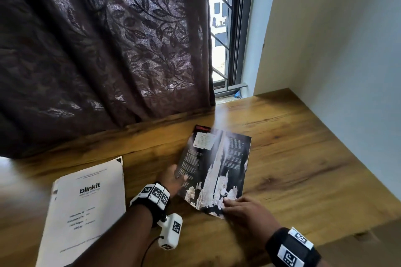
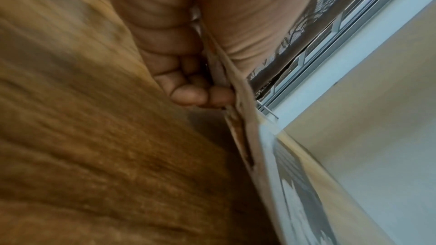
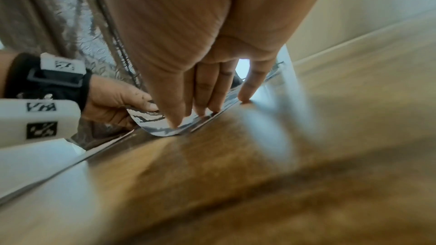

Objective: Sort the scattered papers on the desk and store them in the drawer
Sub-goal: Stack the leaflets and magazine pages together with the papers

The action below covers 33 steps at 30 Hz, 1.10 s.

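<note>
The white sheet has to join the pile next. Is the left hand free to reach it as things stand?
Probably not yet. The white blinkit sheet lies bare on the desk just beside the left hand, nothing between, but that hand pinches the dark magazine page, so it would have to let go first.

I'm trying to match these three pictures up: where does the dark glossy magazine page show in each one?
Head: the dark magazine page lies mid-desk, right of the white blinkit sheet, left hand gripping its left edge.
Left wrist: seen edge-on, running down from centre, pinched by the fingers.
Right wrist: its near corner under the right hand fingertips, centre.
Shared landmark: the wooden desk.
</note>
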### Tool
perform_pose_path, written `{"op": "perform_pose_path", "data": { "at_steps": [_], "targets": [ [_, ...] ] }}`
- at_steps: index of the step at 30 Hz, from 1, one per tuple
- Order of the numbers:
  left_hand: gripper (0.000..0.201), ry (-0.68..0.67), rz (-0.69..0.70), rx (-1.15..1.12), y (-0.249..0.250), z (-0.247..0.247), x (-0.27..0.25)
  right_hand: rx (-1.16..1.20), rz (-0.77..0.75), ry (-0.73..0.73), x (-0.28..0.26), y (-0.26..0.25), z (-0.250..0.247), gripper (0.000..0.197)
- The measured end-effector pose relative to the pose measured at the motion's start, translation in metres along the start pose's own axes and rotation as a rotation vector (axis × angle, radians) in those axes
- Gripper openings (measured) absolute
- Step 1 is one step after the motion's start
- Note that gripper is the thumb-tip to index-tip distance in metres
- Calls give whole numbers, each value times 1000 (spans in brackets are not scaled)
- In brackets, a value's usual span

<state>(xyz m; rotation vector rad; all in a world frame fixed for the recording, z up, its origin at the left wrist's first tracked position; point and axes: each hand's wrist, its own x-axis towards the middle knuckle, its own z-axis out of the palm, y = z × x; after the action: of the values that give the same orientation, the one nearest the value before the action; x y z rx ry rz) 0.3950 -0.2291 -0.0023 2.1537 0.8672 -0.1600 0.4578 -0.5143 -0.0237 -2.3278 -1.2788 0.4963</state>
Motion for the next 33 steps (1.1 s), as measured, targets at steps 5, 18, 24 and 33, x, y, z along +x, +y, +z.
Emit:
{"op": "perform_pose_path", "data": {
  "at_steps": [5, 18, 24, 33],
  "targets": [
    [23, 112, 94, -107, -5, -21, -28, 196, 181, 199, 4, 5, 0, 70],
    [29, 224, -81, -241, -133, -101, -141, 850, 314, 43, 96, -130, 37, 44],
    [28, 325, -178, -185, -210, -142, -175, 683, 220, -144, 125, -187, 82, 35],
    [29, 246, -200, -108, -283, -176, -165, 390, 252, -124, 146, -241, 119, 57]
  ]
}}
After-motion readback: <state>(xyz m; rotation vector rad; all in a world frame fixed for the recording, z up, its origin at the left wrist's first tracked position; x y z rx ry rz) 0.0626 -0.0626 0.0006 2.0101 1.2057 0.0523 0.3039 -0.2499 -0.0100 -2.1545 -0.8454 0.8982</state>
